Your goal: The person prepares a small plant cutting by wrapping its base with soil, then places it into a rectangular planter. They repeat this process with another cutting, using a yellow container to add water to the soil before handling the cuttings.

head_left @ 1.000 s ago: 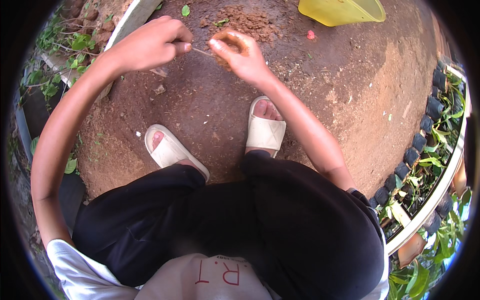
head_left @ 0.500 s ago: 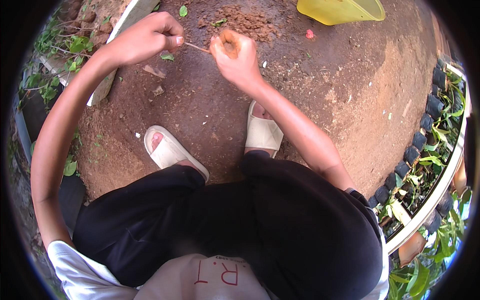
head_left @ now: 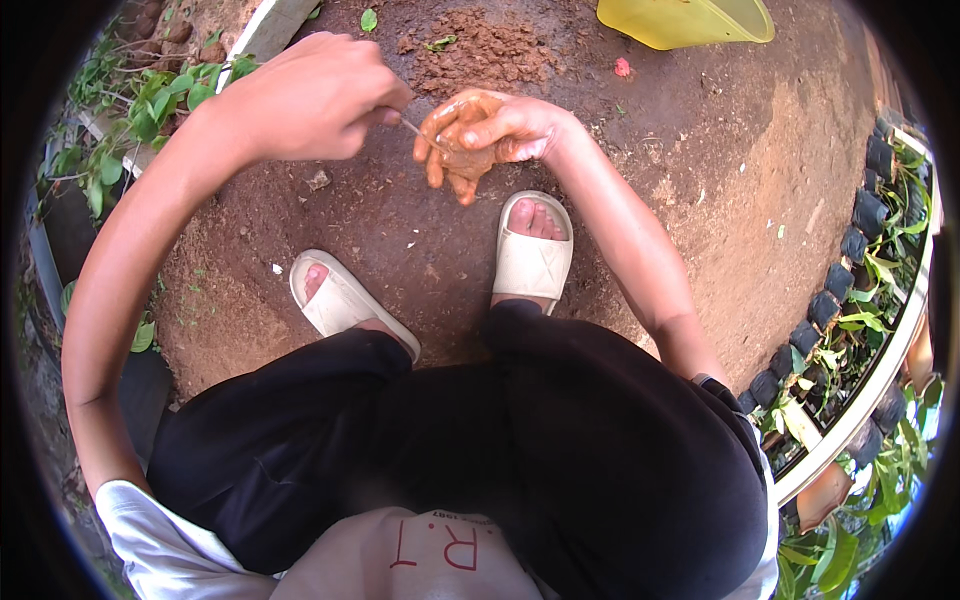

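Note:
My left hand (head_left: 325, 100) is closed in a pinch around one end of a thin stick (head_left: 412, 128). The stick's other end reaches across the fingers of my right hand (head_left: 500, 132). That hand is turned palm up with its fingers apart and slightly bent, and wet orange-brown mud coats the palm and fingers. Whether a loose lump of mud lies in the palm, I cannot tell. Beyond both hands, a patch of crumbly wet mud (head_left: 475, 50) covers the ground.
A yellow plastic container (head_left: 690, 22) stands at the far right, with a small pink-red bit (head_left: 622, 67) nearby. Leafy plants (head_left: 150, 115) and a pale edging board (head_left: 262, 35) lie left. Black potted seedlings (head_left: 825, 310) line the right. My feet wear cream slides (head_left: 532, 262).
My right hand has let go of the stick's end, turned palm up and spread its fingers. My left hand has moved right and nearer, keeping the stick.

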{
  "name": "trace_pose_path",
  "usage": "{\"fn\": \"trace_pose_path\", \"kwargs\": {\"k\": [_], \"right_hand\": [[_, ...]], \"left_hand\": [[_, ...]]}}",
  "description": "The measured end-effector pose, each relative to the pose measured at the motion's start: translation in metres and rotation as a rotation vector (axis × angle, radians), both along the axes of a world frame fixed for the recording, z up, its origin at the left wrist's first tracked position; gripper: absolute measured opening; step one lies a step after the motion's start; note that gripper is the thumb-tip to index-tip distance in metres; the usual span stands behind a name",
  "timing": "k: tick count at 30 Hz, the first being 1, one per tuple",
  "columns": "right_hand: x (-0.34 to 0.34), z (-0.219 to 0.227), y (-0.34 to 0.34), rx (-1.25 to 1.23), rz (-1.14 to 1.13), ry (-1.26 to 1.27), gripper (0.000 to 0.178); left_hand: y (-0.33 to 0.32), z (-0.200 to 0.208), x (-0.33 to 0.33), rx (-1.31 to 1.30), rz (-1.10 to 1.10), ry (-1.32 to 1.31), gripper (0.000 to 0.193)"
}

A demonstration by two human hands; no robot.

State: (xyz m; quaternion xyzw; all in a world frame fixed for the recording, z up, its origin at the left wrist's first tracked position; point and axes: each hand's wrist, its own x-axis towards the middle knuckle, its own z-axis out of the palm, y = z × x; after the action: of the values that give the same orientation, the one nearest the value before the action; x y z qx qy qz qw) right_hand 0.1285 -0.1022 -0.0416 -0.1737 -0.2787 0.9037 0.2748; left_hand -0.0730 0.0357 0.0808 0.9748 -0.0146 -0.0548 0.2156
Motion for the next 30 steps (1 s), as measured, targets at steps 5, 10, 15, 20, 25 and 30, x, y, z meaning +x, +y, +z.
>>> {"fn": "trace_pose_path", "kwargs": {"k": [5, 10, 15, 20, 25, 30], "right_hand": [[-0.020, -0.001, 0.002, -0.132, 0.215, -0.056, 0.059], [-0.024, 0.020, -0.014, -0.166, -0.048, -0.308, 0.057], [-0.028, 0.015, -0.017, -0.197, -0.116, -0.223, 0.047], [-0.035, 0.032, -0.018, -0.293, -0.292, -0.305, 0.043], [-0.037, 0.026, -0.023, -0.346, -0.497, -0.326, 0.038], [-0.062, 0.031, -0.026, -0.327, -0.756, -0.628, 0.029]], "left_hand": [[-0.012, 0.016, 0.011, 0.160, -0.047, 0.097, 0.016], [-0.003, 0.013, 0.005, 0.093, 0.007, 0.103, 0.012], [0.001, 0.009, 0.004, 0.059, -0.001, 0.018, 0.003], [0.004, 0.019, 0.005, 0.132, 0.015, 0.128, 0.002], [0.002, 0.017, 0.000, 0.183, 0.022, 0.102, 0.004], [0.001, 0.014, -0.001, 0.191, 0.062, 0.049, 0.012]]}}
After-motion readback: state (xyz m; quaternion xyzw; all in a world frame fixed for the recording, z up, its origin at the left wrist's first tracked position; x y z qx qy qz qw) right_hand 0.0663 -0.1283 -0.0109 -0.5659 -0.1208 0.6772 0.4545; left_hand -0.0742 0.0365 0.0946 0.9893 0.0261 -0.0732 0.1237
